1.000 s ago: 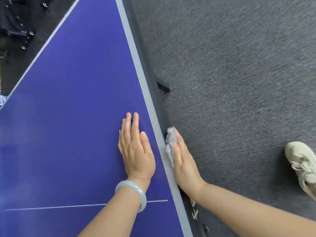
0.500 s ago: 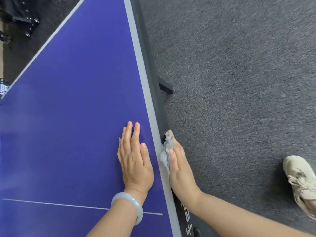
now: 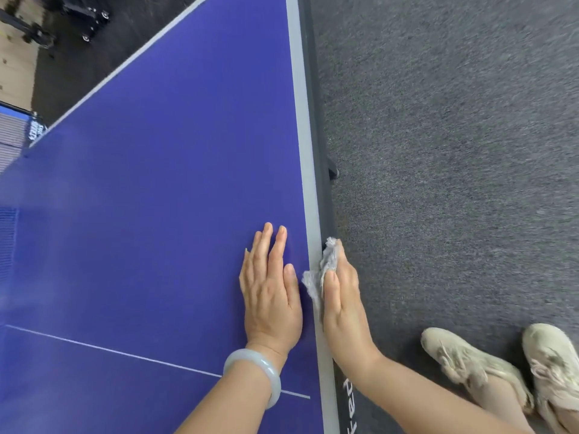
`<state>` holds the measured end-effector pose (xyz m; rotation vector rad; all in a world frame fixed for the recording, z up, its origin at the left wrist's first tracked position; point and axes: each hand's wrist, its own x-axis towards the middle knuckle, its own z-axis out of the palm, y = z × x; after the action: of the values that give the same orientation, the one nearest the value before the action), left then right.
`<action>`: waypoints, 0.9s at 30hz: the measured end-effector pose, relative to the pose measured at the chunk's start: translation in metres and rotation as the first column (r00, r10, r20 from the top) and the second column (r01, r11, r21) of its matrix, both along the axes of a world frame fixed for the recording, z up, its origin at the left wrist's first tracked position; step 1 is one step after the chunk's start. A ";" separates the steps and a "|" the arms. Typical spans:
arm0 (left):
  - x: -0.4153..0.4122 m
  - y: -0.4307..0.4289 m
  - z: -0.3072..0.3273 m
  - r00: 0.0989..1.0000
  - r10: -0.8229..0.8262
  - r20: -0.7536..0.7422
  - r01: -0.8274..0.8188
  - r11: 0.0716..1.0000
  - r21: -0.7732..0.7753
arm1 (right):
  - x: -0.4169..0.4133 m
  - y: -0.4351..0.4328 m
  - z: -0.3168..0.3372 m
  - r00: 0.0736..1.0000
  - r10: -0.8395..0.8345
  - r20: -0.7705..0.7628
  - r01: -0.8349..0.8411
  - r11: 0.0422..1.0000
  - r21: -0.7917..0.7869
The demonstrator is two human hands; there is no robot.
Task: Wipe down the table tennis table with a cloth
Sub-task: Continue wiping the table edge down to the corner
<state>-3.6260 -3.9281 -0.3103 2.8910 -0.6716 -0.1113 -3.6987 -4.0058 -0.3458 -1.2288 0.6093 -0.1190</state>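
The table tennis table (image 3: 163, 189) has a dark blue top with a grey border along its right side. My left hand (image 3: 271, 292) lies flat on the blue top, fingers straight, close to that border; a pale bangle sits on the wrist. My right hand (image 3: 341, 296) presses a crumpled grey cloth (image 3: 324, 269) against the table's right edge with straight fingers along the side face and the thumb on top. Part of the cloth laps over the grey border; the rest is hidden under the hand.
Dark grey carpet (image 3: 454, 151) lies to the right of the table. My two pale shoes (image 3: 470, 364) stand at the lower right. A black table leg foot (image 3: 332, 173) sticks out beyond my right hand. Wheeled black equipment (image 3: 87, 17) stands at the far left.
My right hand has slid the cloth a little forward along the table's edge, and more cloth now laps onto the border. The view has swung, bringing a second shoe into sight.
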 end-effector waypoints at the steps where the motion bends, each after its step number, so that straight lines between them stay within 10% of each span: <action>1: -0.001 0.001 0.000 1.000 -0.005 0.006 0.005 1.000 0.010 | 0.017 -0.009 0.000 1.000 0.002 -0.023 -0.002 1.000 -0.002; 17: -0.003 -0.001 0.008 1.000 0.004 -0.023 -0.002 0.997 0.078 | 0.147 -0.095 0.002 0.987 0.078 -0.142 -0.088 0.994 -0.069; 27: 0.117 -0.075 0.030 0.999 0.044 0.006 -0.042 0.981 -0.190 | 0.146 -0.099 0.003 0.988 0.142 -0.054 -0.149 0.977 -0.151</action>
<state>-3.5090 -4.0030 -0.2800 2.7228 -0.5863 -0.0250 -3.5527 -4.1043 -0.3429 -1.4256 0.5527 -0.0173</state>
